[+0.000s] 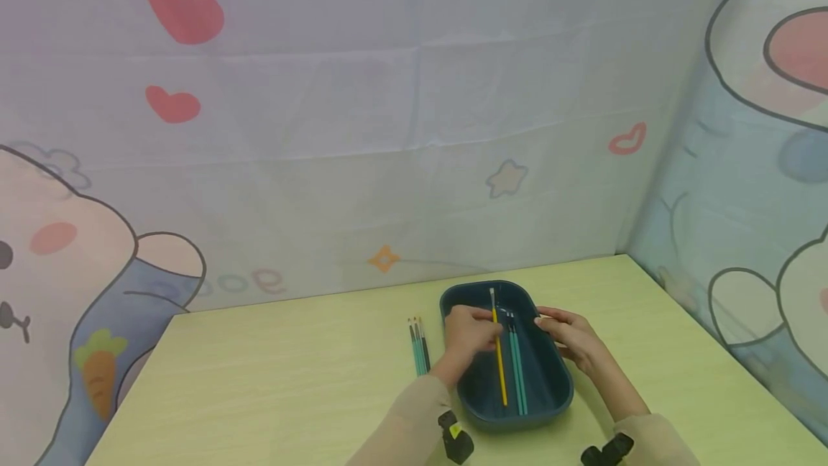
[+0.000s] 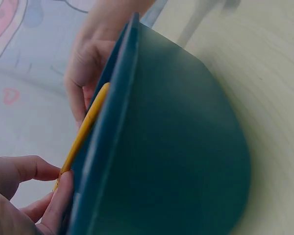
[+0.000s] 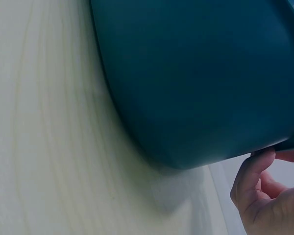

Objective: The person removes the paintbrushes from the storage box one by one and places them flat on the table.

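A dark teal, rounded rectangular tray (image 1: 475,390) sits on the table. My left hand (image 1: 468,333) is over its left side and pinches a yellow paintbrush (image 1: 501,376) between thumb and fingers. In the left wrist view, the yellow handle (image 2: 85,127) slants just above the rim between the left fingers and the far hand. Inside the tray, teal-handled paintbrushes (image 1: 517,369) lie to the right of the yellow one. My right hand (image 1: 572,340) grips the tray's right rim, and the right wrist view has its fingers (image 3: 257,171) at that edge.
Several paintbrushes (image 1: 417,347) with teal and dark handles lie on the table just left of the tray, partly hidden by the left sleeve. The pale wooden table (image 1: 278,380) extends to both sides. A printed cloth (image 1: 323,128) hangs behind it and along the right.
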A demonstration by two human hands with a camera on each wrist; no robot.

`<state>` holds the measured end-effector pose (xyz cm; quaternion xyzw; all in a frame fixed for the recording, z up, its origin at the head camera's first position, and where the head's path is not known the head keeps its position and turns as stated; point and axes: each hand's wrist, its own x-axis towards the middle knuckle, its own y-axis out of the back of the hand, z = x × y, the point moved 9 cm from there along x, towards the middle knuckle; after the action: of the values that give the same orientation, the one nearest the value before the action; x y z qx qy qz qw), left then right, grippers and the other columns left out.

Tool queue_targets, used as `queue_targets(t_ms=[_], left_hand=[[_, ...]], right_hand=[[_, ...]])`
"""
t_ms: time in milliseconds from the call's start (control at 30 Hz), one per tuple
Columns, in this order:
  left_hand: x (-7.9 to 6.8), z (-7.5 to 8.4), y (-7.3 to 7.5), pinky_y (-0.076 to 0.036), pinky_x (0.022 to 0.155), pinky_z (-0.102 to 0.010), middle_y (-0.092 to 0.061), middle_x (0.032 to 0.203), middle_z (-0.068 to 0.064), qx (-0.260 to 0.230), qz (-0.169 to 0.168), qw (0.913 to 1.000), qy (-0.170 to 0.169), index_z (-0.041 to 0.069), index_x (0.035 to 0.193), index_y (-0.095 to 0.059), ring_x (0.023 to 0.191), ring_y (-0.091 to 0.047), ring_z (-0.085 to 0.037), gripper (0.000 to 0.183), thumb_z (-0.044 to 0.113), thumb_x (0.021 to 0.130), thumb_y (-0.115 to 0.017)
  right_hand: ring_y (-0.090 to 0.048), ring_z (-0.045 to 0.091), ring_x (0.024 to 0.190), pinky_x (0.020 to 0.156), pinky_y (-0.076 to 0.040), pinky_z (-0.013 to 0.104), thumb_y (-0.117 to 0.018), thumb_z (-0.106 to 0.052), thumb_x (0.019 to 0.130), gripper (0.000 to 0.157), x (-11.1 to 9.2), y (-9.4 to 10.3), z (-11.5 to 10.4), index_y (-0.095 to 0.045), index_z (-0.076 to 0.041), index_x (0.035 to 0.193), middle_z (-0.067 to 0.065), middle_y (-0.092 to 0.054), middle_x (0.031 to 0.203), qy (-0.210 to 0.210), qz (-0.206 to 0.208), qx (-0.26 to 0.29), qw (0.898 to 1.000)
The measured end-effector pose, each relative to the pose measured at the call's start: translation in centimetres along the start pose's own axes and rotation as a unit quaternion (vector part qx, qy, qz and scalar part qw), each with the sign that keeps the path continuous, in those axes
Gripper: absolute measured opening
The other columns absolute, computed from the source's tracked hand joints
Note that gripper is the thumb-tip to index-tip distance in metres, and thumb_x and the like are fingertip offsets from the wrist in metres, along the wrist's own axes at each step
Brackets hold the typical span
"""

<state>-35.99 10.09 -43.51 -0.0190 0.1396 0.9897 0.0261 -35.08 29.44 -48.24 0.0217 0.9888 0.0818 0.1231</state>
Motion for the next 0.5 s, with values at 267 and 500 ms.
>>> queue_targets(t_ms=[267,500], left_hand=[[-0.2,0.7,0.8,-0.056,0.05,-0.025,-0.07,0.08,-0.011,-0.019,-0.011,0.9997,-0.005,-0.002,0.098,-0.067,0.057,-0.066,-0.014,0.026,0.004,0.072,-0.066],[-0.5,0.9,1.7,-0.056,0.05,-0.025,-0.071,0.079,-0.011,-0.036,-0.016,0.9992,-0.002,-0.001,0.099,-0.067,0.056,-0.066,-0.015,0.027,0.003,0.071,-0.065]], right_hand=[[-0.062,0.009,0.089,0.072,-0.053,0.028,-0.055,-0.028,0.088,0.054,0.0,0.0,0.0,-0.04,-0.004,0.134,0.003,-0.064,0.109,-0.002,0.003,-0.008,1.0],[-0.062,0.01,0.091,0.072,-0.052,0.027,-0.056,-0.029,0.087,0.054,0.1,0.1,0.1,-0.041,-0.004,0.133,0.005,-0.064,0.11,-0.004,0.006,-0.01,1.0]])
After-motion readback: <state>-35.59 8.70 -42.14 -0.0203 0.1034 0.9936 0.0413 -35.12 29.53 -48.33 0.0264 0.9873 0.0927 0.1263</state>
